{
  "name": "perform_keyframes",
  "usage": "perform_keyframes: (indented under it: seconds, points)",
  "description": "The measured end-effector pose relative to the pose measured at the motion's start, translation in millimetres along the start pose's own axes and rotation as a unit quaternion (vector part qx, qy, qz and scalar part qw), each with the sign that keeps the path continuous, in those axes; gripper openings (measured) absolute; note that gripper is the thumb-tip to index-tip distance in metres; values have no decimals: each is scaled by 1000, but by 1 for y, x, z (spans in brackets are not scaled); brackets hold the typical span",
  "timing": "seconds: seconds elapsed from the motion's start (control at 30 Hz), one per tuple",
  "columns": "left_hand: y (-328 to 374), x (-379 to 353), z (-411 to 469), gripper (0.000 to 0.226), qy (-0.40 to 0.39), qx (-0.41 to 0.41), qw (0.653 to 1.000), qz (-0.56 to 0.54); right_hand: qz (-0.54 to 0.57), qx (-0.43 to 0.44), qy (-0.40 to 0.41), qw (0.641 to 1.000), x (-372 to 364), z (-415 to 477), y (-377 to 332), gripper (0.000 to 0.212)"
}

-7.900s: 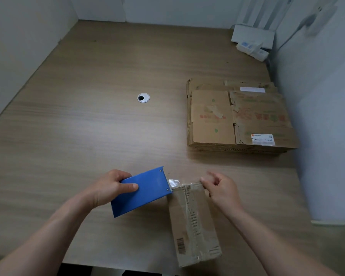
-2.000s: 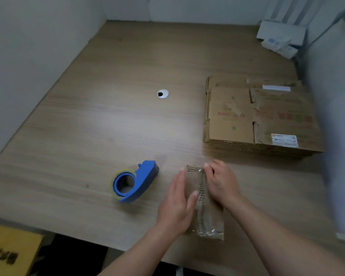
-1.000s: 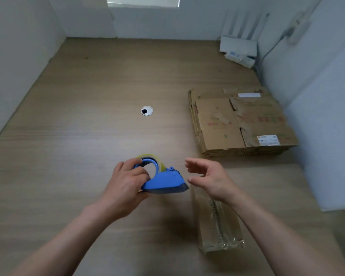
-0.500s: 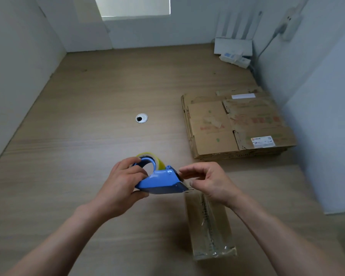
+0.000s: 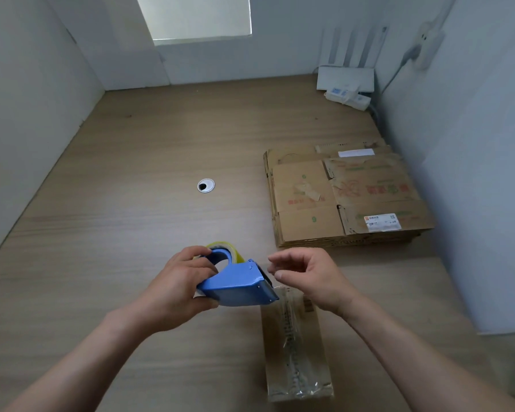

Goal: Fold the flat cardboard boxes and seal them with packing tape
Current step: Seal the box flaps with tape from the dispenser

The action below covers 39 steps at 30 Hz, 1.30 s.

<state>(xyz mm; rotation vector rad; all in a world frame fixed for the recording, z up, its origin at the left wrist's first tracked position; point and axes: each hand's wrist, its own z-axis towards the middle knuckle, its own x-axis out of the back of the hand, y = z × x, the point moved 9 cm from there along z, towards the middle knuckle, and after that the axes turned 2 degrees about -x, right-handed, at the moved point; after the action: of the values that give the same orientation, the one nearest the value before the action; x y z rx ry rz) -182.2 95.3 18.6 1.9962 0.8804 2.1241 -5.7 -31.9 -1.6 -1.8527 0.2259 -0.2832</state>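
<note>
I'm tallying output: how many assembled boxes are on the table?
1: the small taped box lies on the table, partly under the right hand. The stack of flat cardboard further back right is unfolded; its sheets cannot be counted.

Blue, brown and pale wood on my feed.

I see the tape dispenser (image 5: 238,288) in bright blue, its tape roll (image 5: 233,248) a translucent yellow; the small box (image 5: 295,346) is dull brown with a line of dark print down its middle under glossy clear tape; the stack of flat boxes (image 5: 309,203) is the same brown, marked in faded red and green, with a white label (image 5: 382,223); the table (image 5: 131,203) is light, fine-grained wood; the grommet (image 5: 205,185) is silver round a black hole; the walls (image 5: 27,114) are pale grey-white.
</note>
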Motion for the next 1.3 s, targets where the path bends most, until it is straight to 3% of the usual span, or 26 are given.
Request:
perform_keyframes:
  seconds: [0.1,0.27,0.33,0.43,0.57,0.77,0.97,1.1,1.2,1.3]
  points:
    - [3,-2,3,38,-44,42,998,-5,-43,3,32,999,4,1,1,10]
    - [-4,5,4,32,-91,142,982,-87,-80,17,106,991,17,1,3,10]
    - [-8,8,3,41,-94,147,976,-133,-39,-13,97,994,18,0,7,16]
    - [-35,11,-11,53,-81,184,959,-201,22,-59,148,987,53,-9,20,17]
    - [-69,-2,-28,82,-100,251,939,-212,10,-140,139,980,67,-17,58,15]
    - [-77,-22,-16,95,-95,270,935,-211,-2,-158,192,969,56,-19,87,28]
    - [-87,-28,-13,88,-94,281,927,-228,-28,-165,216,962,53,-15,99,32]
    - [-93,-35,-14,82,-100,290,926,-222,-95,-167,218,957,53,-14,104,29]
    - [-95,-42,-12,85,-102,294,922,-228,-126,-165,241,948,51,-21,106,9]
    - [-91,-48,-10,63,-106,300,921,-226,-145,-201,287,925,54,-35,112,66]
